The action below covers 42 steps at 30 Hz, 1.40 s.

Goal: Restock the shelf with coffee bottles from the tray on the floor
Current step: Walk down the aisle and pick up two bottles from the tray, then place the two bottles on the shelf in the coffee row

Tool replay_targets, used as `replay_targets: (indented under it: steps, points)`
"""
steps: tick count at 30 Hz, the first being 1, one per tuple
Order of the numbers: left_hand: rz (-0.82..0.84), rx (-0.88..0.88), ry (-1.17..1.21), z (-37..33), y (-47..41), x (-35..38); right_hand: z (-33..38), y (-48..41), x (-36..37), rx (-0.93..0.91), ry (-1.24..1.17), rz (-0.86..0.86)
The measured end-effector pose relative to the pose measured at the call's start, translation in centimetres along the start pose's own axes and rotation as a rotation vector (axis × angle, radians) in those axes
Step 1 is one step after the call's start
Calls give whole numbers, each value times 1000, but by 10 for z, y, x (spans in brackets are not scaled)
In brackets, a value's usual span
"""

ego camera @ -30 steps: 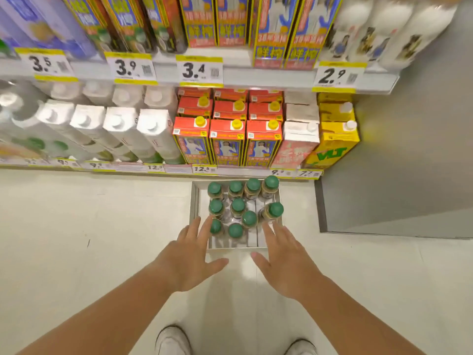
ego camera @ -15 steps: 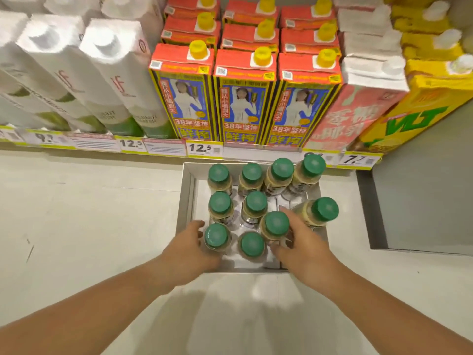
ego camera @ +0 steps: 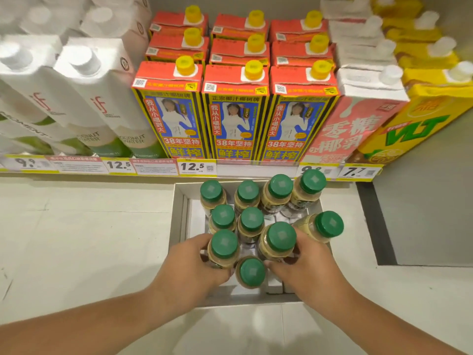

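Observation:
A shallow grey tray [ego camera: 179,226] lies on the floor below the bottom shelf, holding several coffee bottles with green caps. My left hand [ego camera: 189,267] is wrapped around the near-left bottle [ego camera: 224,245]. My right hand [ego camera: 307,265] grips the bottle [ego camera: 280,238] right of the middle. A loose bottle [ego camera: 250,271] stands between my hands. Another bottle [ego camera: 329,225] leans over the tray's right rim. The bottles' lower parts are hidden by my fingers and by each other.
The bottom shelf [ego camera: 238,170] carries white coconut water cartons [ego camera: 102,98], red-topped cartons with yellow caps [ego camera: 235,111], a pink carton [ego camera: 355,124] and a yellow carton [ego camera: 419,124]. Price tags line its edge. A dark-edged grey panel [ego camera: 422,213] stands at the right.
The camera has dropped closer to the tray. Both hands went from hovering open above the tray to closing around one bottle each.

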<state>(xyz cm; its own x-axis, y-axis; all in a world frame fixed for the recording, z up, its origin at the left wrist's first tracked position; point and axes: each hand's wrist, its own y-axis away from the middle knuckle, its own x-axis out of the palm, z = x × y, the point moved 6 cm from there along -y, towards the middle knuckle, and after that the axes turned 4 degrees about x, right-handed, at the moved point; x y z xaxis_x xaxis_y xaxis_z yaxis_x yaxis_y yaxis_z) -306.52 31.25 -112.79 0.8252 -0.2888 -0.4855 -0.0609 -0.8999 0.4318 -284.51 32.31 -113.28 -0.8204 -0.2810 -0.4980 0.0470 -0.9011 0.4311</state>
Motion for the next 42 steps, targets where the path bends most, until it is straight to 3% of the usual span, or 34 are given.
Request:
replay_targets:
  steps: [13, 23, 29, 37, 42]
  points:
    - [-18, 352, -89, -165, 33, -100, 136, 46, -90, -38, -97, -149]
    - [-214, 633, -37, -320, 56, -212, 307, 86, -193, -245, -80, -398]
    - [-368, 846, -82, -426, 94, -283, 406, 120, -254, -411, -79, -442]
    - [-423, 997, 3, -566, 124, -335, 509, 143, -368, -593, -48, -541]
    - [-460, 964, 17, -645, 116, -347, 564, 141, -448, -695, -88, -597]
